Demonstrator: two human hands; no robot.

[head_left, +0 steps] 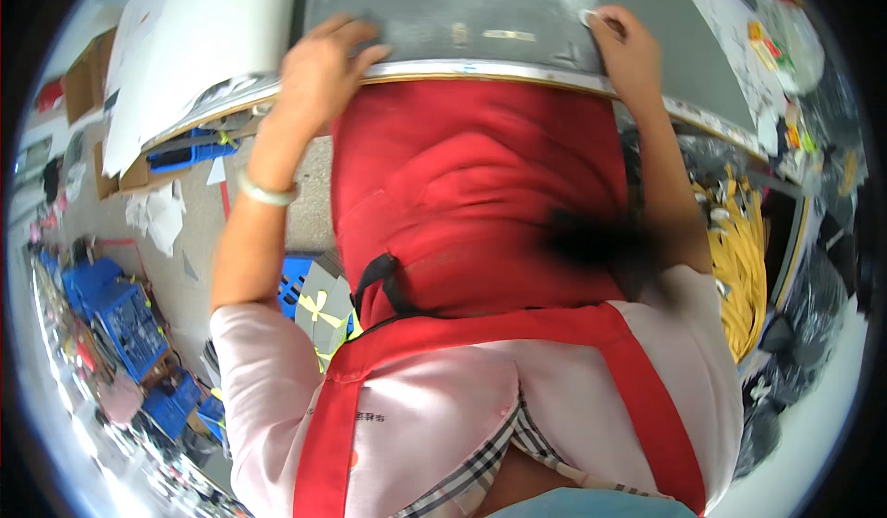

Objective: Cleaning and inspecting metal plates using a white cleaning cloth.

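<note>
A dark grey sheet covers the middle of the worktable in front of me. At its near left edge rests my left hand, fingers and thumb apart, with nothing visible in it. Toward the right side of the sheet, my right hand pinches a small white piece between thumb and fingers; its exact kind is too small to tell. Between the hands lie a pale strip and a small beige mark or piece.
White sheet material curves over the table's left part. A bundle of yellow strips hangs below right, near black plastic bags. Blue crates stand on the floor at left. A clear plastic bag lies at far right.
</note>
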